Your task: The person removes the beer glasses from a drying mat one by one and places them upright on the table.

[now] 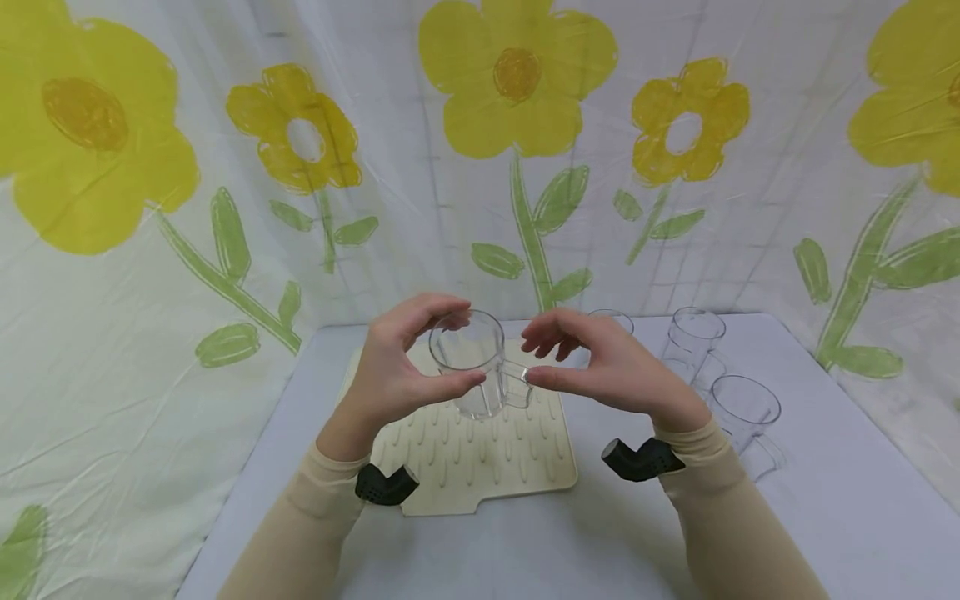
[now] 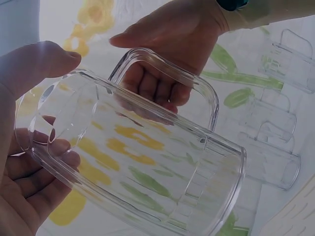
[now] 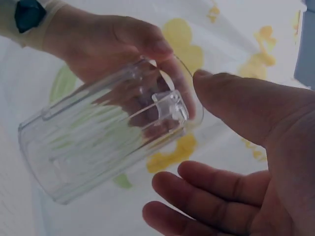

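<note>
A clear mug (image 1: 480, 379) is held in the air over a cream ribbed mat (image 1: 465, 475). My left hand (image 1: 397, 367) grips it near the upper rim, thumb on the near side and fingers around the far side. The handle of the mug (image 2: 147, 147) points right, toward my other hand. Beside that handle is my right hand (image 1: 607, 362), thumb apart from the loosely bent fingers. In the right wrist view, a gap shows between the right fingers and the mug (image 3: 98, 137).
On the white table's right side stand several more clear mugs: a near one (image 1: 744, 404), one farther back (image 1: 695, 333) and another (image 1: 611, 318) partly hidden behind my right hand. A white curtain (image 1: 405, 242) with yellow flowers hangs behind the table.
</note>
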The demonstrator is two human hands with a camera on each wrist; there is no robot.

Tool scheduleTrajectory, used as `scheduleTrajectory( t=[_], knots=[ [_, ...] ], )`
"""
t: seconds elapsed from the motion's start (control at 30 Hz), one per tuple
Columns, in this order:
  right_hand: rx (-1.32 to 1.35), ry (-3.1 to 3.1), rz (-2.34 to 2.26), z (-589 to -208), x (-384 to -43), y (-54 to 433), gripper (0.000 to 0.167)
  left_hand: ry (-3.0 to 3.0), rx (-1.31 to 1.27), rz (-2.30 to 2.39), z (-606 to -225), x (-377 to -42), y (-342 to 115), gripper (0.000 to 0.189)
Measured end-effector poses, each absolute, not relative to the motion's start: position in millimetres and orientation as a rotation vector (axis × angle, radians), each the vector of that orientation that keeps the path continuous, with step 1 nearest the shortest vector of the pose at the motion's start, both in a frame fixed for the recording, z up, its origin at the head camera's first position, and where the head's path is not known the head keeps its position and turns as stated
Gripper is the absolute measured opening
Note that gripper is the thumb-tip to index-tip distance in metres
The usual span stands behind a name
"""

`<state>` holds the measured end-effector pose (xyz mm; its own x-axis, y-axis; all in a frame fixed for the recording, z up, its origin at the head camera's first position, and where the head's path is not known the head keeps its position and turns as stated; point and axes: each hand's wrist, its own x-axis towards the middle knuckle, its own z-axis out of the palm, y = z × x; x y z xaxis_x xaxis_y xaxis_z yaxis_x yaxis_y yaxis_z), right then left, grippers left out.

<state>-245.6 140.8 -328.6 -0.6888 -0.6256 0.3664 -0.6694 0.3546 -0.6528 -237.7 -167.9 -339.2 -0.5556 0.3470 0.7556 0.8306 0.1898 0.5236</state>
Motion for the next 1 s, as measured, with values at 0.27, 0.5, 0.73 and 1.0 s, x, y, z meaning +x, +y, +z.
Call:
scheduleTrajectory(
  t=[0.27,0.5,0.73,1.0],
  knots=[
    [1.225,-2.659,1.478,-333.4,-241.3,125.2,0.009,-2.046,-1.09,-1.205,-341.9,-239.0,-164.7,0.069],
    [1.258,-2.699,1.648,-337.2,-240.6,118.7,0.02,-2.075,-1.086,-1.17,-342.1,-238.8,-162.8,0.07],
    [1.251,-2.613,1.865,-343.1,-244.4,112.2,0.023,-2.087,-1.09,-1.183,-340.0,-239.4,-167.1,0.073],
    [1.183,-2.569,1.921,-345.3,-242.0,110.3,0.023,-2.08,-1.144,-1.273,-340.2,-243.1,-173.3,0.079]
  ],
)
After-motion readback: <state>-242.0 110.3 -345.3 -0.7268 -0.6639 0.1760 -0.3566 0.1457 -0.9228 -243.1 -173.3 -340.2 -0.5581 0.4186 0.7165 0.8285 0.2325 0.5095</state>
